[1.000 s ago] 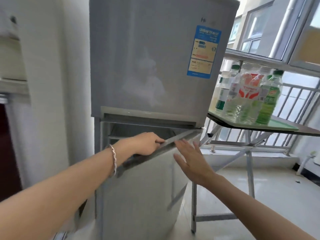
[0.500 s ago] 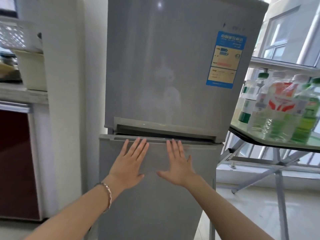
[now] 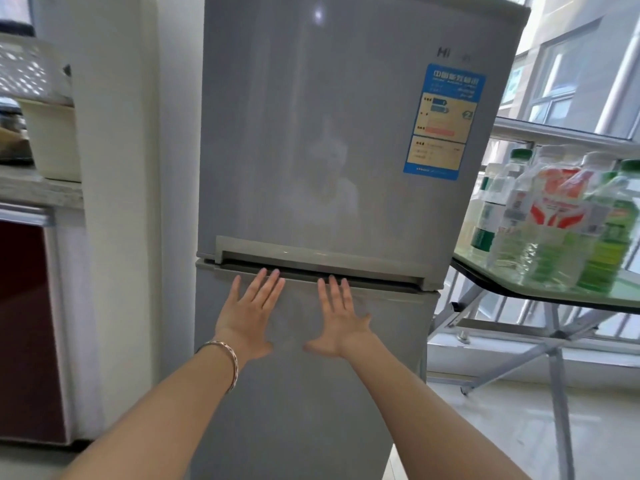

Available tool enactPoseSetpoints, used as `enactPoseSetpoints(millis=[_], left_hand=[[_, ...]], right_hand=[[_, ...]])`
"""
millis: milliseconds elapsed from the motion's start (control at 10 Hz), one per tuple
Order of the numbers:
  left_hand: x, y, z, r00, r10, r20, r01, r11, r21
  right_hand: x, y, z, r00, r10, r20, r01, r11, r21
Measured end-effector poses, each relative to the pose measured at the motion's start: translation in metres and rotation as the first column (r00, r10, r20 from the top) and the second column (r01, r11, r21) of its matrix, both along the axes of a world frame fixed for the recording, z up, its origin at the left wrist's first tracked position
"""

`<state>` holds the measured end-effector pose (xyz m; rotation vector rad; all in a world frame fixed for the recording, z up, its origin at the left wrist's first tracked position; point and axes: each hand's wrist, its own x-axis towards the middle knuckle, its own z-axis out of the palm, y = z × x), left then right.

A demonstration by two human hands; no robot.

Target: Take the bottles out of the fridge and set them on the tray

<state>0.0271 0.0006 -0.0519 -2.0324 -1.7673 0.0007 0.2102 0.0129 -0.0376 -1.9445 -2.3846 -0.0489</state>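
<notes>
A grey two-door fridge fills the middle of the view, and both its doors are closed. My left hand and my right hand lie flat, fingers spread, on the top of the lower door, just under the handle strip. Neither hand holds anything. Several plastic bottles with green and red labels stand close together on a green tray on the table at the right.
A folding table with crossed metal legs stands right of the fridge, before a railing and windows. A white column flanks the fridge on the left. Beyond it are a counter with a cream tub and a dark red cabinet front.
The lower door, half open a second ago with my left hand on its edge, has swung shut. Both palms now press flat on it and have slid up slightly.
</notes>
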Motion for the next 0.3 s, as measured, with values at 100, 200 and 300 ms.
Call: enactPoseSetpoints(millis=[100, 200, 300], left_hand=[[0.000, -0.002, 0.008, 0.998, 0.049, -0.035, -0.050, 0.998, -0.026], [0.008, -0.008, 0.017, 0.998, 0.060, -0.008, -0.061, 0.996, -0.065], [0.016, -0.021, 0.017, 0.948, -0.018, 0.319, 0.027, 0.999, -0.024]], right_hand=[[0.001, -0.001, 0.006, 1.000, -0.003, 0.022, 0.003, 1.000, -0.017], [0.005, -0.007, 0.015, 0.997, 0.053, -0.060, -0.053, 0.999, 0.002], [0.019, -0.041, 0.004, 0.903, 0.196, -0.382, -0.163, 0.980, 0.118]])
